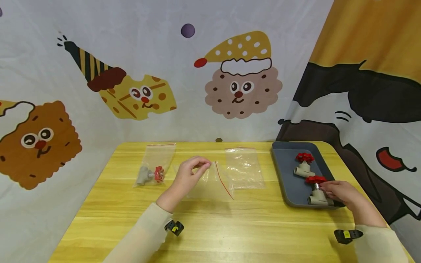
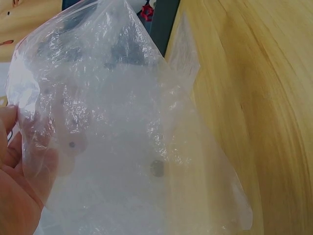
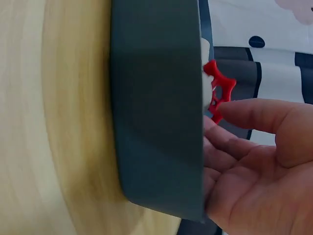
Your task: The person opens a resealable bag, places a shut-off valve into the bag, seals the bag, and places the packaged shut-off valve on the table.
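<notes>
The left hand [image 1: 190, 172], thumb and fingers together, pinches a clear bag [image 1: 210, 185] with a red seal line, above the table [image 1: 230, 233]. At right, the near valve [image 1: 317, 198], beige-bodied with a metal neck and red handwheel, sits in the grey tray [image 1: 287, 155]; the right hand [image 1: 343, 194] touches its neck, though whether the fingers close round it cannot be told. The clear bag's left part is faint against the wood; fingers partly cover the near valve, and the tray wall hides most of its body in the right wrist view. Surroundings, left to right: bagged valve [image 1: 149, 175], flat bag [image 1: 245, 168], far valve [image 1: 304, 170] behind the near one.
</notes>
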Motion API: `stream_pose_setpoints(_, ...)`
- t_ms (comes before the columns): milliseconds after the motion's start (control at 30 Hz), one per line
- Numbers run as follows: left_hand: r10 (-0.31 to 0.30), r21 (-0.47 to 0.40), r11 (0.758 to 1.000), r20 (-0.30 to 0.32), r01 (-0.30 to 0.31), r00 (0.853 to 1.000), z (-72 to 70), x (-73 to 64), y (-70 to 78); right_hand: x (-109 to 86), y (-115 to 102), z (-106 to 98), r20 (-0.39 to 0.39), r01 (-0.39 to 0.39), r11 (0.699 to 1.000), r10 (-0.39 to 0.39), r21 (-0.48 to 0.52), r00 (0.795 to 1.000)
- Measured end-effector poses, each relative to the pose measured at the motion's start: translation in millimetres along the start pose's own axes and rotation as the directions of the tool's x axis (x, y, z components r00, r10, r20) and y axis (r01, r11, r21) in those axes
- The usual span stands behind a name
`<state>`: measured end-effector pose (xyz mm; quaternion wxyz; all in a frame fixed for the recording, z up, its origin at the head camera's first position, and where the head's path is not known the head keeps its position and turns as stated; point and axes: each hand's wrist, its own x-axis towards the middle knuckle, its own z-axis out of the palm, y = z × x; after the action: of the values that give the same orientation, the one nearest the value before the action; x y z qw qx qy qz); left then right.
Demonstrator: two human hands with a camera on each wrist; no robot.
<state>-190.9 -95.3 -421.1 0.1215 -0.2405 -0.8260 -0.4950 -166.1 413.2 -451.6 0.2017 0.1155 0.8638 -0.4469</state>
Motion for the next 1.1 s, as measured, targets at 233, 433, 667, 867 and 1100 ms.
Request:
stream_pose_setpoints(233, -0.010, -0.001, 1.000, 0.008, 0.010, 1.000, 0.8, 0.2, -0.7, 4.9, 8.6, -2.7, 0.114, -0.021, 0.985, 0.001, 0.170, 0.993)
stream_pose_setpoints(433, -0.011, -0.012, 1.000, 0.007, 0.011, 1.000, 0.5, -0.4, -1.8, 12.4, 10.9, -0.4, 0.115, -0.051, 0.996, 0.042, 0.074, 0.992)
stream_pose_setpoints(667, -0.003, -0.016, 1.000, 0.008, 0.003, 1.000, -0.3, 0.1, -0.8, 13.4, 6.6, 1.0, 0.125, -0.088, 0.995, 0.082, 0.037, 0.989)
stream_pose_setpoints(867, -0.007, -0.015, 1.000, 0.012, 0.008, 1.000, -0.5, 0.2, -0.6, 10.6, 6.3, 3.0, 0.156, -0.016, 1.000, 0.019, -0.021, 0.988)
stream_pose_setpoints(1100, -0.017, -0.027, 0.999, 0.016, 0.017, 1.000, -0.7, -0.1, -0.2, 8.3, 8.1, 6.7, 0.147, 0.052, 0.997, -0.043, -0.057, 0.988)
